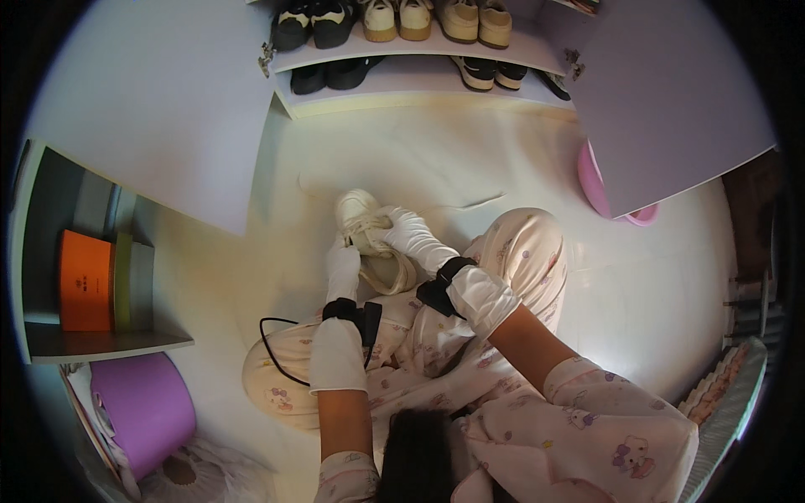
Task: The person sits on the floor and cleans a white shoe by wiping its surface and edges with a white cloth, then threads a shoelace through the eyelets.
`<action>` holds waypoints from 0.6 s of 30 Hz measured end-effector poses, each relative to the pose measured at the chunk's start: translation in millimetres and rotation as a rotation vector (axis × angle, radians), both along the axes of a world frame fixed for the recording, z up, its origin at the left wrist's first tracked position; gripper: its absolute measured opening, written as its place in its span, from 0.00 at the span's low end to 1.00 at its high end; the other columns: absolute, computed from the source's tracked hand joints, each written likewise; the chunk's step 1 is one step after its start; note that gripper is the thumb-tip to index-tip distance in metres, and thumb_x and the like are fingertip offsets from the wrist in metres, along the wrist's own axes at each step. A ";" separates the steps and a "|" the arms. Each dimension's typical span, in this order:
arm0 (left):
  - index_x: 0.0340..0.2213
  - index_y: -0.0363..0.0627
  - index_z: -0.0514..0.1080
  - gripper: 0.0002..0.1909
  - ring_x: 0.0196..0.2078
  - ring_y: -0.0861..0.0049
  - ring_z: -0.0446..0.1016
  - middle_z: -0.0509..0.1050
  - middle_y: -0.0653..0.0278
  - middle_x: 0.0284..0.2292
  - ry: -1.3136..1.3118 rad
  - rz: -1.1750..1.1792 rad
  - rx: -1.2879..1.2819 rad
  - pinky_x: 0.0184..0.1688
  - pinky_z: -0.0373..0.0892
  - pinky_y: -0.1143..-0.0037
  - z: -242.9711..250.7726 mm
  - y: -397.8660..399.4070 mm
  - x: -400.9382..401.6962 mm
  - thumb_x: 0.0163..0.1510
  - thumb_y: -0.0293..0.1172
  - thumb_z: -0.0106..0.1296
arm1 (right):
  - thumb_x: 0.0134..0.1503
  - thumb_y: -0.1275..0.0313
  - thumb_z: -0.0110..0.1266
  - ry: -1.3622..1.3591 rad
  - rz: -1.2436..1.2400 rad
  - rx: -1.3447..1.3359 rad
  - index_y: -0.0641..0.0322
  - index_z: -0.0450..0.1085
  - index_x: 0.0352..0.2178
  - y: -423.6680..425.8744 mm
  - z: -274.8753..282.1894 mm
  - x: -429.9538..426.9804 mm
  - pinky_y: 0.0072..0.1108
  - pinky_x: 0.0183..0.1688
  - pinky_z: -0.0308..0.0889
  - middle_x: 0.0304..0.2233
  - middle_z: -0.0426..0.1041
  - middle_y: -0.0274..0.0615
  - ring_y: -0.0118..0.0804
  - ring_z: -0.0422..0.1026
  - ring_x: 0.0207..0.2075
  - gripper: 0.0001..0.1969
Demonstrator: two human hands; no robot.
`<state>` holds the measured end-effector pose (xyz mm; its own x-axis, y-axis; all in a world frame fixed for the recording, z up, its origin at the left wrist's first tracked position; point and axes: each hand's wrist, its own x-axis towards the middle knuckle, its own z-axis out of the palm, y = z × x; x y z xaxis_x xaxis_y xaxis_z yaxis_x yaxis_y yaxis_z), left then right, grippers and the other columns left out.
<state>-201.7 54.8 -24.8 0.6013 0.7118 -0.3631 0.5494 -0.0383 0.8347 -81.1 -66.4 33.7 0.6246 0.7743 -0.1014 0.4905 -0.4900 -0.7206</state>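
Note:
A cream-white lace-up shoe [357,206] is held between my white-gloved hands, above my crossed legs. Its toe points away from me and its opening faces me. My left hand [343,267] grips the near left side of the shoe by the eyelets. My right hand [407,231] is closed over the right side, with its fingers at the lacing; the fingertips are partly hidden. One loose shoelace end [481,202] trails off to the right over the pale floor. Each wrist wears a black strap with a small device.
Ahead stands a shoe cabinet [434,104] with several pairs of shoes on two shelves. Its open left door [170,113] and right door [673,107] flank me. A pink basin [594,179] sits behind the right door. On the left are an orange box [87,283] and a purple bin [148,409].

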 end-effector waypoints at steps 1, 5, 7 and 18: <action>0.48 0.40 0.63 0.22 0.41 0.56 0.71 0.72 0.48 0.38 0.000 -0.002 -0.007 0.42 0.66 0.70 0.4 -1.9 2.3 0.49 0.25 0.40 | 0.47 0.59 0.54 0.034 -0.077 -0.076 0.57 0.66 0.44 -2.4 -2.3 4.8 0.30 0.46 0.64 0.40 0.71 0.51 0.49 0.70 0.41 0.24; 0.47 0.38 0.64 0.22 0.41 0.54 0.71 0.72 0.45 0.38 0.059 -0.092 0.041 0.42 0.66 0.69 5.3 -7.2 7.3 0.48 0.26 0.40 | 0.49 0.58 0.51 -0.083 -0.127 -0.131 0.59 0.70 0.35 -9.8 -6.4 5.5 0.31 0.41 0.66 0.32 0.73 0.50 0.49 0.72 0.34 0.17; 0.45 0.37 0.65 0.21 0.41 0.52 0.70 0.72 0.45 0.37 0.039 -0.091 0.002 0.42 0.66 0.69 0.3 -5.5 6.3 0.48 0.27 0.40 | 0.50 0.57 0.50 0.002 -0.017 -0.140 0.59 0.70 0.35 -15.6 2.1 13.1 0.30 0.41 0.66 0.33 0.73 0.48 0.48 0.72 0.34 0.18; 0.41 0.35 0.66 0.18 0.43 0.50 0.69 0.71 0.42 0.39 0.047 -0.115 -0.051 0.42 0.65 0.65 -31.9 0.0 7.7 0.52 0.36 0.43 | 0.55 0.63 0.48 0.454 0.206 -0.082 0.61 0.70 0.31 -100.2 170.8 115.0 0.14 0.34 0.58 0.24 0.69 0.31 0.23 0.65 0.28 0.11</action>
<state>-194.0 54.9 -56.7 0.6595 0.6188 -0.4268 0.5823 -0.0615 0.8106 33.9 -166.6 204.5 0.3382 0.8549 -0.3933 0.2287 -0.4801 -0.8469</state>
